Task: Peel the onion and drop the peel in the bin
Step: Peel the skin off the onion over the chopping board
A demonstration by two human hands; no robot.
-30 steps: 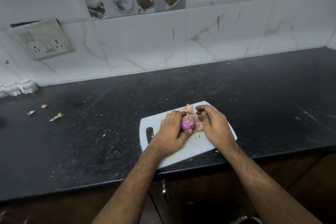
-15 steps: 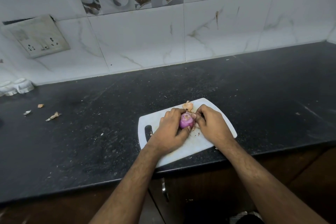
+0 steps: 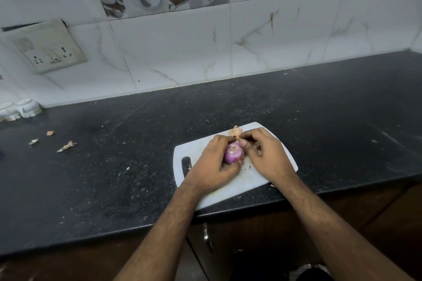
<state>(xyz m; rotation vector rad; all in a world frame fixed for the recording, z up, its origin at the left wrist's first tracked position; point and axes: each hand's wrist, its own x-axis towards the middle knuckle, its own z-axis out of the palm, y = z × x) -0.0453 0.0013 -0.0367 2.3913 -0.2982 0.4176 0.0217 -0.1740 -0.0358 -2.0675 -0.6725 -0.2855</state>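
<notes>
Head view, the only one: much of the small purple, partly peeled onion is hidden, since the left hand is cupped round its left and near sides, fingers curled over the top and thumb beneath. The right hand is closed just beside it on the right, thumb and fingertips pinched together at the onion's upper right edge; whether they actually grip a strip of skin cannot be told, because the fingers cover that spot. Both hands rest over one white plastic cutting board, whose dark handle slot shows left of the left wrist and whose near edge overhangs the black stone countertop. One pale brown papery peel piece lies on the board just beyond the fingertips, partly hidden by them. Small flecks near the right palm are too small to make out. Far to the left of the hands lie three loose peel scraps, well apart from the board. Beyond those, at the frame's left edge, two white ribbed cups stand against the wall, one cut off. No bin is in view.
</notes>
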